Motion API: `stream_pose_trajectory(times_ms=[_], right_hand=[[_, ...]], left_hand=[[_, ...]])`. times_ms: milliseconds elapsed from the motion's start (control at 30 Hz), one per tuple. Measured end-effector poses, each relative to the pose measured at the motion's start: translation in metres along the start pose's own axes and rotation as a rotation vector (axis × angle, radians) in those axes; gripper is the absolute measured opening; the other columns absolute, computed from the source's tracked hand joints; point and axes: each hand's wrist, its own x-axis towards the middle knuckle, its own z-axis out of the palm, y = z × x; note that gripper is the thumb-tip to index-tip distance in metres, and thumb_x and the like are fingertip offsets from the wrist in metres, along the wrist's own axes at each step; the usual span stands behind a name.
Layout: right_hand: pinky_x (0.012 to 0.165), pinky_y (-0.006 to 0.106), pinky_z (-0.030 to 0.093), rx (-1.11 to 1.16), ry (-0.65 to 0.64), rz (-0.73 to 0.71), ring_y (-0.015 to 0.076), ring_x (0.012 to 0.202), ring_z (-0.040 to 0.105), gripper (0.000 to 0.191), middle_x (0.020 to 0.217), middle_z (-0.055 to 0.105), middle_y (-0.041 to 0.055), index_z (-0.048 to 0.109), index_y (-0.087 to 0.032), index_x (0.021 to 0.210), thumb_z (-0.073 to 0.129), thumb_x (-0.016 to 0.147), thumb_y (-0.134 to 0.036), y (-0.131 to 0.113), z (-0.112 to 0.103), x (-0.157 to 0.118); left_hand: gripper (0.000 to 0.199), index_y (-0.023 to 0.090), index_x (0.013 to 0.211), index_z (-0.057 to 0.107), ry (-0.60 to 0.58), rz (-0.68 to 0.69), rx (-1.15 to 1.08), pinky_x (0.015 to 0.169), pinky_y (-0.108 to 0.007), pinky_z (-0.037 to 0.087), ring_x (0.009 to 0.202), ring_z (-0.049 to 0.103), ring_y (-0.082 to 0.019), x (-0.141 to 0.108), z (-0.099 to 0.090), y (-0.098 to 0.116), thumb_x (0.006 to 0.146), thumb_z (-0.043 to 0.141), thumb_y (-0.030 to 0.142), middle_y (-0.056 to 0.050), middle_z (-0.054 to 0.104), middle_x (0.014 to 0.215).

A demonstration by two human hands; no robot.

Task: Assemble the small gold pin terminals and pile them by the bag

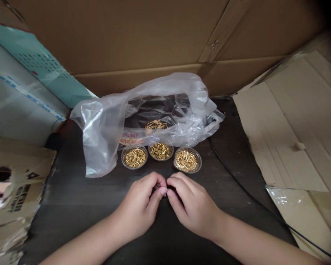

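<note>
My left hand (pixel 143 202) and my right hand (pixel 191 204) meet fingertip to fingertip above the dark table, both closed in a pinch. What lies between the fingertips is too small and hidden to make out. Just beyond them stand three small clear cups full of short gold-coloured metal pins: a left cup (pixel 134 156), a middle cup (pixel 161 150) and a right cup (pixel 187 160). My right hand is nearest the right cup. Farther back, longer thin gold pins (pixel 156 126) lie in a loose heap within a clear plastic bag (pixel 103 136).
A black cable (pixel 237 177) runs across the table (pixel 79 206) on the right. Cardboard sheets (pixel 289 129) lean at the right, a torn carton (pixel 19 195) sits at the left, and a tall cardboard wall (pixel 138 36) closes off the back.
</note>
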Motion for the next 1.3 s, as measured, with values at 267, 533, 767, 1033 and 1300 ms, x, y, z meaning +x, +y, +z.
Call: stream_pose_trajectory(times_ms=[267, 533, 767, 1033, 1300], right_hand=[[0.065, 0.029, 0.046, 0.122, 0.034, -0.021, 0.0157, 0.072, 0.054, 0.012, 0.080, 0.057, 0.0029, 0.054, -0.018, 0.092, 0.049, 0.096, -0.008, 0.003, -0.003, -0.006], [0.061, 0.025, 0.048, 0.258, 0.130, -0.102, 0.0130, 0.068, 0.057, 0.010, 0.078, 0.061, 0.0022, 0.056, -0.018, 0.092, 0.054, 0.093, -0.008, 0.003, -0.007, -0.006], [0.069, 0.020, 0.055, 0.198, 0.219, -0.132, 0.0100, 0.072, 0.065, 0.007, 0.083, 0.069, 0.0044, 0.067, -0.012, 0.095, 0.061, 0.097, -0.013, 0.003, -0.015, -0.004], [0.071, 0.022, 0.057, 0.164, 0.209, -0.133, 0.0103, 0.072, 0.067, 0.007, 0.083, 0.071, 0.0040, 0.069, -0.012, 0.095, 0.063, 0.097, -0.012, 0.004, -0.015, -0.005], [0.070, 0.021, 0.055, 0.146, 0.206, -0.128, 0.0100, 0.070, 0.066, 0.009, 0.082, 0.070, 0.0041, 0.070, -0.012, 0.093, 0.062, 0.098, -0.013, 0.004, -0.016, -0.004]], left_hand=[[0.013, 0.019, 0.092, 0.054, -0.039, -0.038, -0.122, 0.065, -0.026, 0.044, 0.071, 0.056, -0.014, 0.001, -0.003, 0.003, 0.103, 0.048, 0.022, 0.000, 0.061, 0.079], [0.027, 0.016, 0.090, 0.053, -0.240, -0.270, -0.616, 0.067, -0.025, 0.047, 0.073, 0.055, -0.013, -0.001, -0.001, 0.011, 0.104, 0.053, 0.039, -0.001, 0.059, 0.079], [0.034, 0.014, 0.087, 0.054, -0.314, -0.369, -0.778, 0.068, -0.023, 0.047, 0.069, 0.057, -0.010, 0.005, -0.005, 0.011, 0.097, 0.065, 0.045, 0.000, 0.062, 0.076], [0.023, 0.012, 0.091, 0.061, -0.315, -0.379, -0.883, 0.074, -0.023, 0.052, 0.075, 0.066, -0.010, 0.005, -0.006, 0.008, 0.095, 0.071, 0.032, -0.004, 0.070, 0.084], [0.015, 0.013, 0.084, 0.064, -0.189, -0.348, -0.737, 0.070, -0.019, 0.052, 0.071, 0.066, -0.009, 0.006, 0.000, 0.008, 0.086, 0.078, 0.018, 0.000, 0.072, 0.075]])
